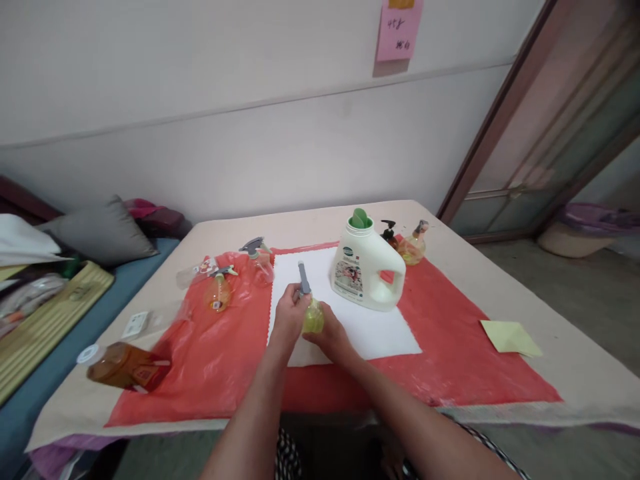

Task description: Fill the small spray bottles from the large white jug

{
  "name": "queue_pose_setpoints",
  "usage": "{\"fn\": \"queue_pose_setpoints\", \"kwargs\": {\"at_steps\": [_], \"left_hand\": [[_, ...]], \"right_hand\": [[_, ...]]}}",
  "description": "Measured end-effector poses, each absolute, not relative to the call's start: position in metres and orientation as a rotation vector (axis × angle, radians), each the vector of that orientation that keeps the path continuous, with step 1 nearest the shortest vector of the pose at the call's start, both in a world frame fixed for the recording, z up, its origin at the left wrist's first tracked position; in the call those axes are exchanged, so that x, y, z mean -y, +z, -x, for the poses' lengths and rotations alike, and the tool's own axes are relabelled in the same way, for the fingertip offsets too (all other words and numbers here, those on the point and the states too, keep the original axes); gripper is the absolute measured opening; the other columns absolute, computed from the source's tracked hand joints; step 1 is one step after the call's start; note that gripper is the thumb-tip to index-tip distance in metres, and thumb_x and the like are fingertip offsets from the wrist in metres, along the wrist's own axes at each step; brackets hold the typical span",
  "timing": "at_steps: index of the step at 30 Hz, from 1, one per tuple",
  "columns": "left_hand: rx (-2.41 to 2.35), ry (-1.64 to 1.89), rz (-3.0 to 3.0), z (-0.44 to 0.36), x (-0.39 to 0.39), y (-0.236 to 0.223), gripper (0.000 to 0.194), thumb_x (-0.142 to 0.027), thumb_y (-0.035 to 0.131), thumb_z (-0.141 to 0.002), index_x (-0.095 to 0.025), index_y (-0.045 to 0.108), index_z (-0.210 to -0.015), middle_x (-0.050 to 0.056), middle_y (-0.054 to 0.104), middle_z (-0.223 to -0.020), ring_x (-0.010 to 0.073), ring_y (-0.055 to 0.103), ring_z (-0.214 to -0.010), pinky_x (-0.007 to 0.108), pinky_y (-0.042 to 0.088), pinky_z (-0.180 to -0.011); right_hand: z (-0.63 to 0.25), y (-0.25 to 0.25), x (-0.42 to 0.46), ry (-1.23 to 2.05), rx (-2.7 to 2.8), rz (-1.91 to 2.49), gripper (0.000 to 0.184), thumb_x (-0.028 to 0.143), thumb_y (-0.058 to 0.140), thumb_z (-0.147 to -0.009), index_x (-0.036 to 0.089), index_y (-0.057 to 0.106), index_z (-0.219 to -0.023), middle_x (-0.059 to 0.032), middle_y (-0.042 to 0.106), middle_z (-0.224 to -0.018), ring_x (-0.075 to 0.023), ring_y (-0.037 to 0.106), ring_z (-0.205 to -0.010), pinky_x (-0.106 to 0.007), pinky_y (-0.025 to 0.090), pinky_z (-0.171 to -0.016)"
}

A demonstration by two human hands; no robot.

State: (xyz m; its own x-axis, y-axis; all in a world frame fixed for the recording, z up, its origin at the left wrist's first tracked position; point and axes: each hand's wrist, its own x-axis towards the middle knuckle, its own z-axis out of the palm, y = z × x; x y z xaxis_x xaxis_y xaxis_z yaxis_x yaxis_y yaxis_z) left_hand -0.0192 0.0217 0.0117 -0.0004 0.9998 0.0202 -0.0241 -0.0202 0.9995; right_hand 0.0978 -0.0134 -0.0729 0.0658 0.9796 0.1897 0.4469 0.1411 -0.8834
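Note:
A small spray bottle (313,320) with yellowish liquid is held between my hands over a white sheet (295,263). My left hand (289,312) grips it at the neck, just below the grey spray head (303,279). Around the lower body of the bottle wraps my right hand (331,332). Both hands are closed, with some fingertips hidden. Just beyond them, a large white jug (367,270) stands upright on the sheet, a green piece (360,219) sitting in its mouth.
Spray bottles (219,293) stand at the left on red plastic sheeting (235,373), near a large amber bottle (127,367) lying down. A dark pump bottle (389,232) and another spray bottle (413,247) stand behind the jug. Yellow paper (510,337) lies at right.

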Motion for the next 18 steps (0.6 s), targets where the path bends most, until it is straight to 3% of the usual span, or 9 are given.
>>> {"fn": "queue_pose_setpoints", "kwargs": {"at_steps": [4,8,13,18], "left_hand": [[-1.076,1.314,-1.093,0.025,-0.025,0.024,0.034,-0.042,0.078,-0.071,-0.020,0.068,-0.095,0.003,0.072,-0.088,0.0186,0.066,-0.084,0.030,0.049,-0.080],[-0.835,1.398,-0.860,0.032,-0.022,0.042,0.045,-0.041,0.086,-0.066,-0.019,0.071,-0.101,0.006,0.074,-0.101,0.0213,0.069,-0.100,0.034,0.051,-0.093],[-0.766,1.403,-0.789,0.037,-0.018,0.052,0.042,-0.040,0.089,-0.066,-0.019,0.072,-0.098,0.005,0.073,-0.104,0.0240,0.070,-0.105,0.041,0.050,-0.101],[-0.781,1.440,-0.818,0.035,-0.018,0.052,0.040,-0.040,0.087,-0.068,-0.019,0.071,-0.098,0.006,0.073,-0.102,0.0238,0.071,-0.102,0.042,0.052,-0.099]], "right_hand": [[-0.098,-0.061,0.019,0.782,1.461,1.463,0.067,0.031,0.076,-0.067,0.023,0.049,-0.128,-0.0070,0.063,-0.120,-0.0263,0.063,-0.110,-0.044,0.052,-0.096],[-0.099,-0.044,0.025,0.727,1.392,1.397,0.080,0.037,0.078,-0.064,0.021,0.043,-0.134,-0.0116,0.058,-0.129,-0.0287,0.059,-0.119,-0.045,0.049,-0.104],[-0.107,-0.023,0.032,0.720,1.342,1.331,0.083,0.036,0.079,-0.062,0.020,0.042,-0.134,-0.0127,0.056,-0.130,-0.0289,0.057,-0.120,-0.046,0.048,-0.106],[-0.117,-0.006,0.037,0.735,1.371,1.360,0.075,0.036,0.081,-0.061,0.023,0.047,-0.128,-0.0105,0.060,-0.124,-0.0288,0.060,-0.113,-0.046,0.049,-0.101]]}}
